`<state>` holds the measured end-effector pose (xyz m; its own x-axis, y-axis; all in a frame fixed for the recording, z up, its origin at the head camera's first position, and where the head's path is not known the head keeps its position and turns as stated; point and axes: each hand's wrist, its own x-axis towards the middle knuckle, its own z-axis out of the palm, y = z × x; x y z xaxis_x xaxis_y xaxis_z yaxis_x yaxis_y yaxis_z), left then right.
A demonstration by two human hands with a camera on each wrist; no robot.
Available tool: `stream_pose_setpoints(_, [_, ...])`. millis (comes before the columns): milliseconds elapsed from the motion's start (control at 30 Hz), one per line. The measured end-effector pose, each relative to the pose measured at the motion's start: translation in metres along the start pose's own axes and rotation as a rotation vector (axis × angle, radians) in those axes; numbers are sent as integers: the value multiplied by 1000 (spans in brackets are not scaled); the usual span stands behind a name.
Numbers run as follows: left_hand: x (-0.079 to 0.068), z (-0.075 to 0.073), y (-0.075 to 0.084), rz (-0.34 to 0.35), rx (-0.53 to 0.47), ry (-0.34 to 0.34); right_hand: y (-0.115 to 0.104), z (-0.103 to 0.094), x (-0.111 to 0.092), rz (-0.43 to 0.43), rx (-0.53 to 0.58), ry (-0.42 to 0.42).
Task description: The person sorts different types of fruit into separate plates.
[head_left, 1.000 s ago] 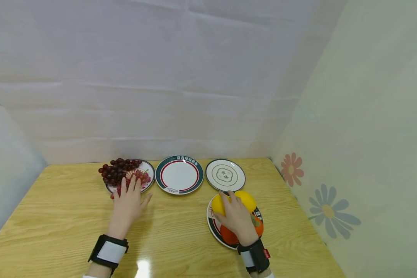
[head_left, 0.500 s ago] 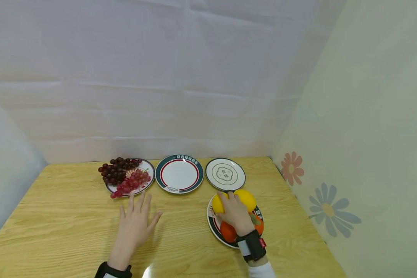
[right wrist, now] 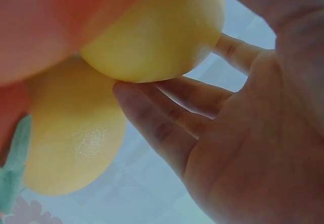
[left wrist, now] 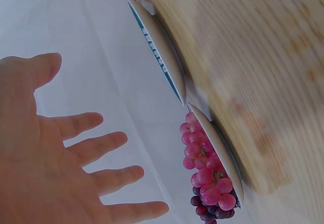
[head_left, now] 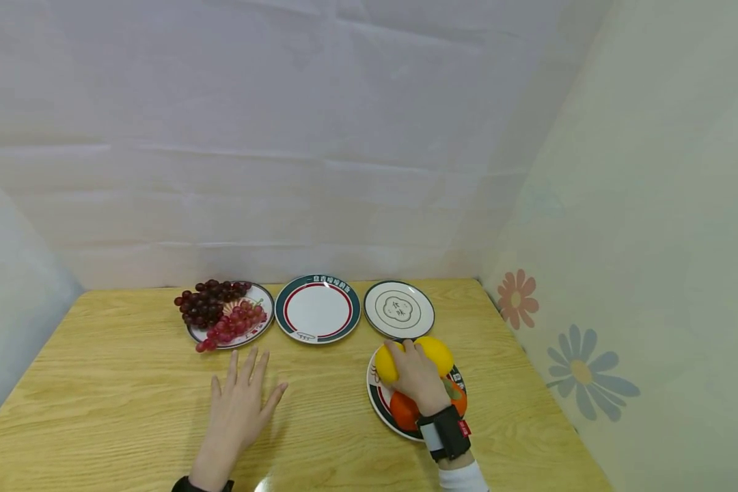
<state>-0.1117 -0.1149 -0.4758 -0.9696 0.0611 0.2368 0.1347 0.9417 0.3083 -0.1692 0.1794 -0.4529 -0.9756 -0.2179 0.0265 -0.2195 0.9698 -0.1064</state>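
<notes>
My left hand (head_left: pixel 238 403) hovers over the wood in front of the grape plate (head_left: pixel 261 296), fingers straight and spread, holding nothing. On that plate lie a dark bunch of grapes (head_left: pixel 206 305) and a pink bunch of grapes (left wrist: pixel 202 158). Over at the right, my right hand (head_left: pixel 419 377) curls its fingers and thumb round the left yellow lemon (head_left: pixel 385 363), which still sits among the fruit on the near plate (head_left: pixel 376 404). Beside it are a second yellow lemon (head_left: pixel 434 354) and two orange persimmons (head_left: pixel 404 411), partly hidden by that hand.
A green-rimmed plate (head_left: pixel 317 309) stands at the back middle, with a smaller white plate (head_left: pixel 398 309) to its right. White sheeting (head_left: pixel 283 171) rises behind the table (head_left: pixel 123 383). A pale wall with flower pictures (head_left: pixel 581 372) borders the right side.
My left hand has drawn back from the pink grapes toward me and a little right, uncovering them. The right hand has shifted slightly and stays at the left lemon.
</notes>
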Motion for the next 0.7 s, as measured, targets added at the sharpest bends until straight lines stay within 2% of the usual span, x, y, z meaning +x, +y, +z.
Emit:
stream_pose_setpoints(300, [-3, -1, -3, -19, -12, 8, 0, -7, 4, -43, 24, 10])
stream_pose_setpoints(433, [-4, -2, -5, -30, -6, 6, -7, -21, 7, -82, 15, 47])
stream_pose_setpoints(600, [-4, -5, -6, -36, -4, 14, -27, -45, 36, -102, 43, 42])
stream_pose_setpoints(700, [-4, -7, -6, -32, -6, 20, -39, -46, 64, -110, 64, 28])
